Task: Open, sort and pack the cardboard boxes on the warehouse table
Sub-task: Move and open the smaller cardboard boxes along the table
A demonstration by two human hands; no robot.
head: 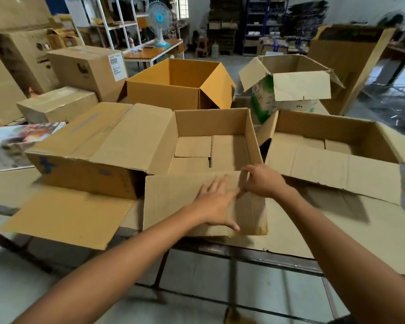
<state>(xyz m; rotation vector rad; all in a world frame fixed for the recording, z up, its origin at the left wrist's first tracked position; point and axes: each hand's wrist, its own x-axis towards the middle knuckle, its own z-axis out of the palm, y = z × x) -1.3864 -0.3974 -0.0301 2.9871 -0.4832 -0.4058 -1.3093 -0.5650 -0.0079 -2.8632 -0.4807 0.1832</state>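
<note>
Fingers [216,183] of the left hand [216,206] are lying straight and spread on the near flap [173,202] of the open middle box [211,127], which is sitting on the bench [255,253]. The right hand [264,181] is curling over that flap's top edge, pinching it. A second box [325,127], also open, is standing just beside it on the right.

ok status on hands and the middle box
Left hand flat on near flap of middle box. Right hand pinching that flap's top edge. Box open, looks empty. Left box and right box crowd it.
</note>
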